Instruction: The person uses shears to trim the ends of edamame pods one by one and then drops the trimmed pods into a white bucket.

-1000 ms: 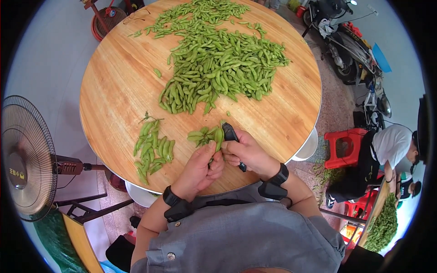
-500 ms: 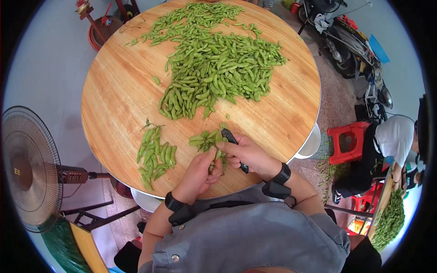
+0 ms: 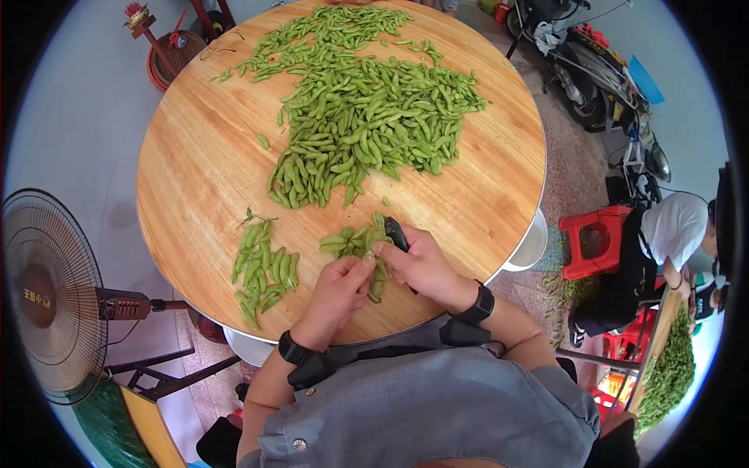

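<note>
Both my hands are close together over the near edge of a round wooden table (image 3: 207,168). My left hand (image 3: 335,292) is closed, its thumb and finger pinching a green soybean pod at the tips, partly hidden. My right hand (image 3: 431,267) is wrapped round a black-handled tool (image 3: 395,232), whose working end I cannot make out; its thumb meets the pods beside the left fingertips. A small cluster of soybean pods (image 3: 342,241) lies just beyond the fingers. Left of my hands is a loose group of pods (image 3: 254,273), and farther off spreads a large heap of pods (image 3: 378,117).
A standing fan (image 3: 47,296) is at the left. White basins (image 3: 534,243) show below the table rim. To the right are a red stool (image 3: 593,242), a bent-over person (image 3: 675,230) by a green heap (image 3: 669,374), and a parked motorbike (image 3: 581,86).
The hands stay at nearly the same spot, with the left fingers now drawn closer together. The black tool is more hidden behind the right hand. The whole view has shifted slightly.
</note>
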`<state>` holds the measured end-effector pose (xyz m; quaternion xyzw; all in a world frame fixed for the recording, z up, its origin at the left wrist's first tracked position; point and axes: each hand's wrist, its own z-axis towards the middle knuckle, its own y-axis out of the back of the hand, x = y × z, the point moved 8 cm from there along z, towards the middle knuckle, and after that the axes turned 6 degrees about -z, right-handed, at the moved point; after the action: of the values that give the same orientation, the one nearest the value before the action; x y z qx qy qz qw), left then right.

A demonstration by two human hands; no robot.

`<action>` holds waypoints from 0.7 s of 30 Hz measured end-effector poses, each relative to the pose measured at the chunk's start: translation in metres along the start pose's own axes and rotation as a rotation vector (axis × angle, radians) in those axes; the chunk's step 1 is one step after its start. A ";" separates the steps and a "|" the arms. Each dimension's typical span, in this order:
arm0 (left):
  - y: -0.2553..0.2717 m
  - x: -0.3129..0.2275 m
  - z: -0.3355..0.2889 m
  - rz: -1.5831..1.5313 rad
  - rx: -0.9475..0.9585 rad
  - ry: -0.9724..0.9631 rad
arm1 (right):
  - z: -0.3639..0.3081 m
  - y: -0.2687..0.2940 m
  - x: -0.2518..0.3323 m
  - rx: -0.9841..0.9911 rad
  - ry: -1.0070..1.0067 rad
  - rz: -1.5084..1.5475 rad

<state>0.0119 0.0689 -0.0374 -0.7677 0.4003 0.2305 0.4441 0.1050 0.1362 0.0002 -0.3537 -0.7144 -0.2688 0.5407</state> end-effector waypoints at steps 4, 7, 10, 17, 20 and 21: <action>0.003 -0.007 -0.001 0.063 -0.011 -0.136 | 0.003 0.003 0.001 -0.125 0.186 -0.131; -0.002 -0.006 -0.002 -0.014 0.045 -0.037 | 0.001 0.000 0.004 -0.112 0.144 -0.111; -0.009 -0.002 -0.001 -0.105 0.088 0.006 | -0.001 -0.003 0.006 -0.118 0.149 -0.120; -0.009 -0.007 0.004 -0.117 0.098 -0.106 | 0.007 -0.013 -0.010 0.096 -0.154 0.405; -0.006 -0.008 0.006 -0.033 0.110 -0.119 | 0.005 -0.016 -0.014 0.108 -0.233 0.501; -0.005 -0.008 0.007 0.005 0.109 -0.121 | 0.006 -0.016 -0.013 0.095 -0.207 0.445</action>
<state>0.0120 0.0798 -0.0326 -0.7263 0.3865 0.2554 0.5079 0.0912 0.1283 -0.0143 -0.5021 -0.6822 -0.0717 0.5267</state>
